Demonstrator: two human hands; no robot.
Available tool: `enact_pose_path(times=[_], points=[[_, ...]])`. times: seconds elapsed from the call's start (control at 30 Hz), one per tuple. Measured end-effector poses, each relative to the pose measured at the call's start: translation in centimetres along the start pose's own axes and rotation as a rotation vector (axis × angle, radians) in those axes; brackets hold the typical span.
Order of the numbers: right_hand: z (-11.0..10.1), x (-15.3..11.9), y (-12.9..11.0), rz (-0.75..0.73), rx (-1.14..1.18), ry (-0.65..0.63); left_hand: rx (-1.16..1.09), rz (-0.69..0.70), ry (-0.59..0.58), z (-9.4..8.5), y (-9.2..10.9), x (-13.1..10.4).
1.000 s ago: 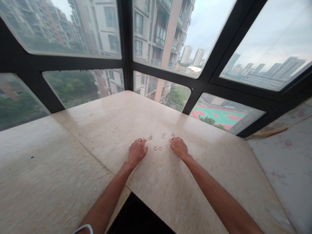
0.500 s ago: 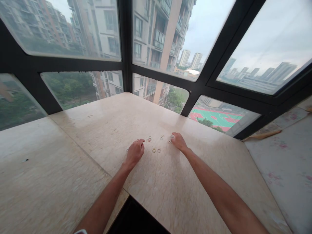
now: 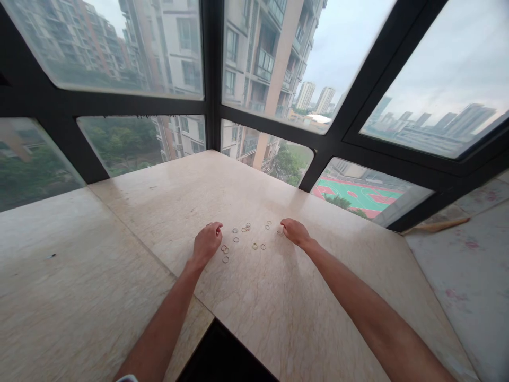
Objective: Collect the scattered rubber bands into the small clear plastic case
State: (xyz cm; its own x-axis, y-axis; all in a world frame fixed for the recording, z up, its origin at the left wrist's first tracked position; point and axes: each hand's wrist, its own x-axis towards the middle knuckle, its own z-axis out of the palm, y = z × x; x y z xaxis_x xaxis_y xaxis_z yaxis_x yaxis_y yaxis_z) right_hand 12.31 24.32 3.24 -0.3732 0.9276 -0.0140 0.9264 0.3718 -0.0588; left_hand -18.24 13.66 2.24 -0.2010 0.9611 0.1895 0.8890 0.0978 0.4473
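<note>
With our left hand [image 3: 207, 243] and right hand [image 3: 295, 232] curled narrow, contents indiscernible, we risk scattering the thin, round, silvery and gold-toned metal rings [image 3: 247, 228] between them if our fingertips skid across the smooth beige stone surface [image 3: 254, 297].

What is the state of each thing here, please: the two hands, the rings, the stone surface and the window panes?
Left hand: fingers curled; whether it holds anything is unclear.
Right hand: fingers bent, close to rings; grip unclear.
Rings: lying spread out, some overlapping.
Stone surface: level, with a visible seam.
Window panes: seem shut.
</note>
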Motion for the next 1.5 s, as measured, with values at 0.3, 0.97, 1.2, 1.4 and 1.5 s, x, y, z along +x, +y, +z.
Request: enact_pose_path(times=[0.3,0.97,1.2,1.4,1.5], points=[[0.0,0.1,-0.3,0.046,0.110,0.086,0.024,0.231,-0.024,1.2,1.2,-0.3],[1.9,-3.0,1.6,0.234,0.431,0.242,0.094,0.208,-0.035,1.5,2.3,-0.8],[2.3,-3.1,-1.4,0.124,0.407,0.162,-0.034,0.264,0.001,1.5,2.2,-0.6],[1.6,-3.5,-1.5,0.025,0.430,0.135,-0.202,0.210,0.059,1.3,1.5,0.0],[1.2,-3.6,-1.1,-0.003,0.425,0.140,-0.227,0.144,0.074,1.0,0.7,0.4]])
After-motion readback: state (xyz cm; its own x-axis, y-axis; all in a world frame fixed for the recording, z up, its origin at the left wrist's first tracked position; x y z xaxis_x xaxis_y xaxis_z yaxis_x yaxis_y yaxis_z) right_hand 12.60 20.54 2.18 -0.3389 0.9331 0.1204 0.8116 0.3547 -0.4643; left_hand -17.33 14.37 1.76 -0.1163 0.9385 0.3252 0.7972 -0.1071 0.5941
